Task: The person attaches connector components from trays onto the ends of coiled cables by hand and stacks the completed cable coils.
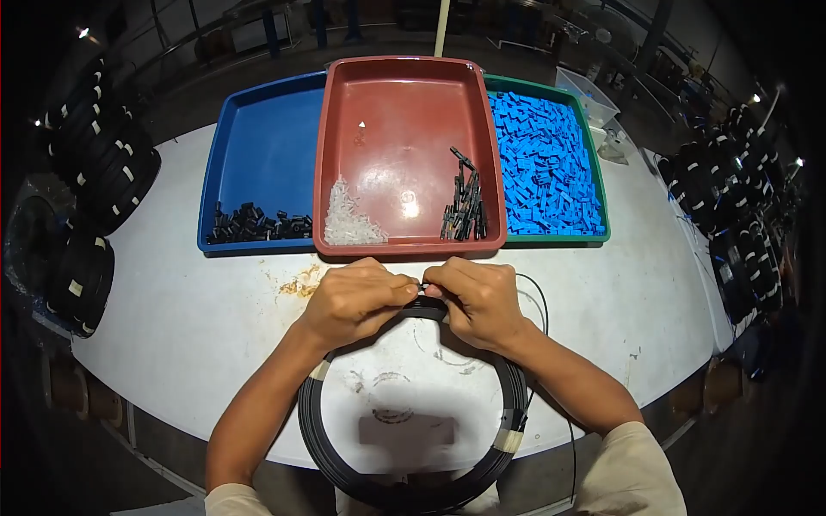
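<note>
My left hand (361, 297) and my right hand (473, 297) meet above the table, fingertips pinched together on a small black piece (422, 286). Most of that piece is hidden by the fingers, so its kind cannot be made out. Below them lies a coil of black cable (311, 421), bound with pale tape (508, 440), its top part passing under both hands. A loose length of thin black cable (545, 305) curves out from behind my right hand and runs down on the right.
Behind my hands stand a red tray (404, 250) with clear small pieces (351, 219) and black connectors (465, 202), a blue tray (267, 146) with black parts (258, 225), and a green tray (606, 206) of blue clips (546, 163). Cable coils (86, 172) are stacked at both sides.
</note>
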The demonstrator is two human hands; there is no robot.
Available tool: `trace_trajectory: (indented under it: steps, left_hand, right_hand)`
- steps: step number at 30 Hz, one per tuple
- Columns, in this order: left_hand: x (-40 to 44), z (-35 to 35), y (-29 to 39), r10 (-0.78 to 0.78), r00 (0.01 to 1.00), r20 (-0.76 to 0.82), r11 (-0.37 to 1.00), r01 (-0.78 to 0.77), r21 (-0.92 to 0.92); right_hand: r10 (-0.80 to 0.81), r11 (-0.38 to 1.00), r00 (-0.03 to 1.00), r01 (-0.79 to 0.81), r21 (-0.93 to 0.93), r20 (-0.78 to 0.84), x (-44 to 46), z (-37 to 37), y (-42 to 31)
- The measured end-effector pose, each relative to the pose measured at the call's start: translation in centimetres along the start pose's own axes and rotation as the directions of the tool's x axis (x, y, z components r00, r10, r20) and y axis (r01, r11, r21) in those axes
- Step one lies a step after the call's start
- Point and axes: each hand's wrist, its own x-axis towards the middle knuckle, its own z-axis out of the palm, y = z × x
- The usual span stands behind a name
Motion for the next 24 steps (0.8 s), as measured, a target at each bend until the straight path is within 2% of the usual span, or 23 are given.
trace_trajectory:
  steps: [2, 3, 5, 6, 7, 8, 9, 11, 12, 14, 16, 19, 20, 21, 22, 24]
  left_hand:
    - [0.3, -0.2, 0.3, 0.11, 0.994, 0.026, 0.987, -0.113, 0.118]
    - [0.2, -0.2, 0.3, 0.11, 0.994, 0.027, 0.986, -0.112, 0.12]
    - [-0.2, 0.0, 0.1, -0.031, 0.999, -0.025, 0.999, 0.032, 0.018]
    - [-0.3, 0.0, 0.1, -0.032, 0.999, -0.027, 0.999, 0.032, 0.02]
    - [-0.4, 0.1, 0.2, -0.106, 0.994, -0.037, 0.994, 0.105, -0.023]
    - [-0.5, 0.1, 0.2, -0.179, 0.983, -0.042, 0.982, 0.176, -0.067]
    - [-0.5, 0.2, 0.1, -0.18, 0.983, -0.042, 0.982, 0.177, -0.069]
    - [-0.7, 0.2, -0.3, -0.128, 0.992, -0.009, 0.989, 0.127, -0.074]
    - [-0.5, 0.1, -0.2, -0.129, 0.992, -0.007, 0.989, 0.128, -0.075]
    - [0.0, -0.1, 0.2, 0.12, 0.991, 0.065, 0.982, -0.128, 0.138]
    - [-0.1, 0.0, 0.1, 0.158, 0.985, 0.064, 0.97, -0.167, 0.175]
    - [-0.4, 0.0, 0.0, 0.089, 0.996, 0.009, 0.985, -0.089, 0.145]
    - [-0.6, 0.0, -0.1, 0.013, 1.0, -0.008, 0.994, -0.012, 0.11]
    - [-0.7, -0.2, -0.1, -0.063, 0.998, -0.022, 0.995, 0.064, 0.077]
    - [-0.6, -0.3, 0.3, -0.061, 0.998, -0.019, 0.995, 0.063, 0.084]
    - [-0.1, -0.2, 1.5, -0.31, 0.949, -0.067, 0.951, 0.311, 0.005]
  right_hand:
    - [0.025, 1.0, 1.0, -0.025, 0.011, 0.018, 0.0, 0.1, 0.1]
    - [0.033, 0.999, 0.999, -0.033, 0.028, 0.01, -0.1, 0.2, 0.1]
    - [0.036, 0.998, 0.999, -0.036, 0.046, 0.005, 0.1, 0.3, 0.0]
    - [0.039, 0.998, 0.998, -0.036, 0.058, -0.042, 0.2, 0.4, -0.3]
    - [0.044, 0.997, 0.995, -0.038, 0.069, -0.088, 0.2, 0.4, -0.4]
    - [0.045, 0.997, 0.995, -0.039, 0.069, -0.086, 0.2, 0.4, -0.4]
    - [0.02, 0.999, 0.997, -0.016, 0.047, -0.077, 0.1, 0.4, -0.1]
    - [-0.003, 1.0, 0.998, 0.005, 0.025, -0.069, 0.0, 0.1, 0.1]
    - [0.008, 1.0, 1.0, -0.008, 0.014, -0.014, 0.0, -0.1, 0.1]
    - [0.022, 1.0, 0.999, -0.022, 0.003, 0.037, -0.1, -0.1, 0.1]
    - [0.089, 0.992, 0.993, -0.096, 0.086, 0.078, -0.1, 0.1, 0.2]
    - [0.1, 0.985, 0.993, -0.107, 0.138, 0.062, 0.2, 0.2, -0.1]
    - [0.096, 0.985, 0.994, -0.103, 0.137, 0.06, 0.3, 0.2, -0.1]
    - [0.069, 0.985, 0.997, -0.071, 0.154, 0.022, 0.5, 0.3, -0.1]
    - [0.046, 0.984, 0.999, -0.042, 0.172, -0.017, 0.6, 0.4, -0.1]
    - [0.068, 0.978, 0.997, -0.059, 0.2, -0.038, 0.2, 0.7, 0.4]
